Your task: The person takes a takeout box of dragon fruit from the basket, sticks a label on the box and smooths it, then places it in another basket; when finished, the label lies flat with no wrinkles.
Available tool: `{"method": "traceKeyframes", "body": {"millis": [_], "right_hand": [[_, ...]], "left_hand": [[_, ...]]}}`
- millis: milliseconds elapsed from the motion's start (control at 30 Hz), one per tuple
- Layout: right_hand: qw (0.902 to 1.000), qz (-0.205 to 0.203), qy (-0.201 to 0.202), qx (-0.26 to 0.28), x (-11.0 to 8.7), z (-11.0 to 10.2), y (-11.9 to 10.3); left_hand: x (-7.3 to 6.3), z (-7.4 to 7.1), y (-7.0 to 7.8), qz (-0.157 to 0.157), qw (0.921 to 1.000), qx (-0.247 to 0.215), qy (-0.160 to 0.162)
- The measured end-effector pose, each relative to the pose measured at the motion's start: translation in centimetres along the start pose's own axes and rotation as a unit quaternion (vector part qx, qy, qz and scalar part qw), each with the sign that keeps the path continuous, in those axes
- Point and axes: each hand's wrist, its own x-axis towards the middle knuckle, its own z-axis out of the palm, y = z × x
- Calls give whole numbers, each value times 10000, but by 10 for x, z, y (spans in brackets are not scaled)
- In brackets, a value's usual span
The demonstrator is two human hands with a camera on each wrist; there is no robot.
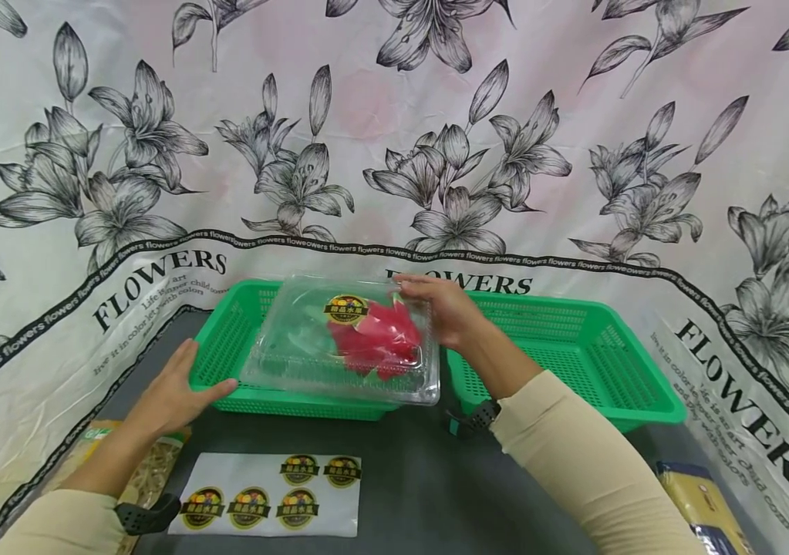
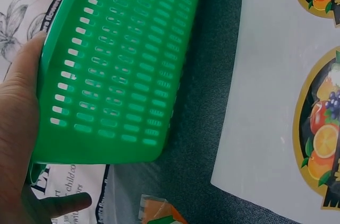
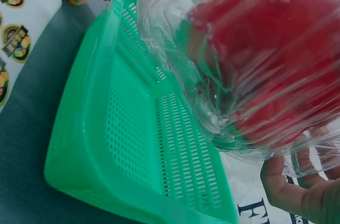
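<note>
My right hand (image 1: 453, 312) grips the right end of a clear plastic clamshell box (image 1: 290, 339), its fingers curled round the edge. Inside lies a red dragon fruit (image 1: 383, 339), close up in the right wrist view. A round black-and-gold fruit label (image 1: 346, 309) is on the lid. The box is tilted above the left green basket (image 1: 297, 405), hiding much of its inside. At that basket's left end is my left hand (image 1: 168, 393), thumb and fingers spread, fingertips at the rim; in the left wrist view it lies along the basket's outer edge.
A second green basket (image 1: 616, 331) stands to the right. In front lies a white sticker sheet (image 1: 332, 516) with several labels. A plastic packet (image 1: 151, 474) is under my left forearm, a yellow-and-blue packet (image 1: 703, 501) at far right. Flower-printed cloth (image 1: 366, 100) hangs behind.
</note>
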Motion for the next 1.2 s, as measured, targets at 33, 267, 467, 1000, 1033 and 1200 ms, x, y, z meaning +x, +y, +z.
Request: {"method": "traceKeyframes", "body": {"millis": [33,267,467,1000,1033,1200], "right_hand": [[10000,-7,-16,-4,3,1,1],[10000,1,9,-7,20,8,4],[10000,56,26,8,39,9,5],[9997,203,125,-60,87,18,31],[9996,223,146,-74,89,18,33],[9986,365,299,-228,98,22,43]], "left_hand": [[0,0,0,-1,10000,0,14],[0,1,-3,40,10000,-65,16],[1,-2,-4,144,9999,-92,28],[2,-2,-5,76,9999,-10,144],[2,-2,-6,75,9999,-1,154],[2,-1,-5,31,9999,-32,110]]}}
